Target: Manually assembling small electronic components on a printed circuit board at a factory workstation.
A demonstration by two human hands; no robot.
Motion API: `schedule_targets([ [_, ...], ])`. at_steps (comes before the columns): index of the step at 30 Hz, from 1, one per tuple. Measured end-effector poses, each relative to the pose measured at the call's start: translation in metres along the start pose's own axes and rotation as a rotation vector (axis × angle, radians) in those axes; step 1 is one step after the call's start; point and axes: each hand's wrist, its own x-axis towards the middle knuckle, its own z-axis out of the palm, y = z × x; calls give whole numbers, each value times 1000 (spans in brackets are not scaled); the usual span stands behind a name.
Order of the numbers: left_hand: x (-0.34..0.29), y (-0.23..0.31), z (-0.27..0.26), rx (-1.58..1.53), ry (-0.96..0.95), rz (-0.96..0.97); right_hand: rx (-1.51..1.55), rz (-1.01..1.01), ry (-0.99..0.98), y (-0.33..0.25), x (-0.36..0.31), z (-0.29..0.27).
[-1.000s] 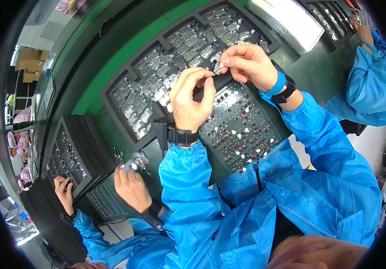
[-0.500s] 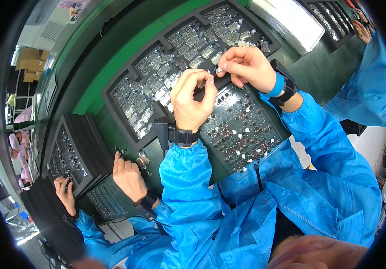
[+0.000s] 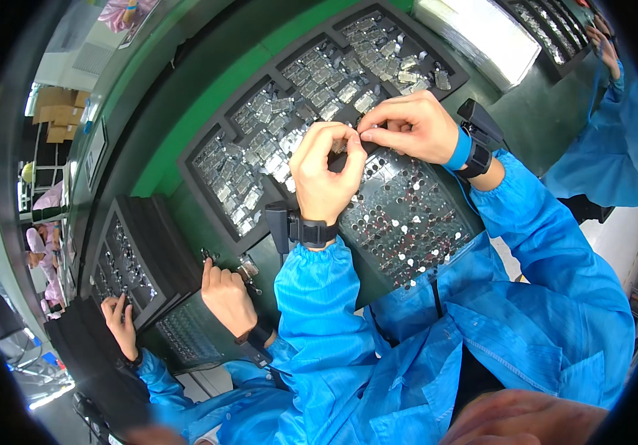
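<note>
Two hands meet near the middle of the view: the left hand (image 3: 326,174) just above the clock's centre, the right hand (image 3: 413,130) at 1 o'clock. On each, thumb and forefinger close in a pinch, and the two sets of fingertips touch or nearly touch; whether a part sits between them, and which way it would point, is hidden by the fingers.

One clear tray (image 3: 452,196) lies at 3 o'clock, just below the right hand, its long axis running from 11 to 5 o'clock. It carries dozens of small discs (image 3: 416,219), black and white, with fine red strands among them, too many to count.

One large black foam tray (image 3: 211,206) spans 10 to 1 o'clock, its long axis from 8 to 2. It appears to have four joined bays, all filled with silvery metal parts (image 3: 263,148) lying at mixed angles.

At 8 o'clock, two hands of a co-worker (image 3: 228,302) work beside one smaller foam tray (image 3: 157,300) with scattered metal pieces; a few loose parts (image 3: 248,268) rest on the green bench (image 3: 185,222). Toward 1 o'clock stands one bright white box (image 3: 478,37).
</note>
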Motion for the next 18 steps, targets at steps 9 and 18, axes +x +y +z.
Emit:
schedule_targets([
  [9,2,2,1,10,18,6,37,-55,18,1,2,-3],
  [18,1,5,0,8,-6,-11,19,-65,25,-2,2,-3],
])
